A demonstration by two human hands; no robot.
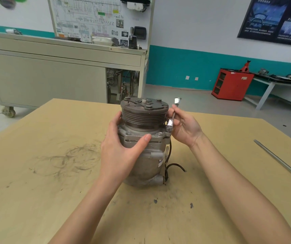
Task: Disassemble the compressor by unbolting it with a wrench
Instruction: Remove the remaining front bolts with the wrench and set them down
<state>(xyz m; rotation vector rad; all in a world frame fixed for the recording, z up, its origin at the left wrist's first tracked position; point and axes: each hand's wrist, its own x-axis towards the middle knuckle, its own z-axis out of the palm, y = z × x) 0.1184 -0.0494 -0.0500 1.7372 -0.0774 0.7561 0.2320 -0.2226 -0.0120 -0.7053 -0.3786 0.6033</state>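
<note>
My left hand (121, 150) curls round the compressor (144, 113), which stands upright mid-table (35, 182). My right hand (185, 128) pinches the wrench (172, 115), its lower end on a flange bolt (169, 128).

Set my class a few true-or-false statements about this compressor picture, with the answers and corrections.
1. The compressor stands upright on the table, pulley end up. True.
2. The left hand lies flat on the table, away from the compressor. False: it grips the compressor's body.
3. The right hand holds the wrench, its lower end on a bolt at the compressor's flange. True.
4. The screwdriver is stuck into the compressor's top. False: it lies on the table to the right, apart from the compressor.
</note>
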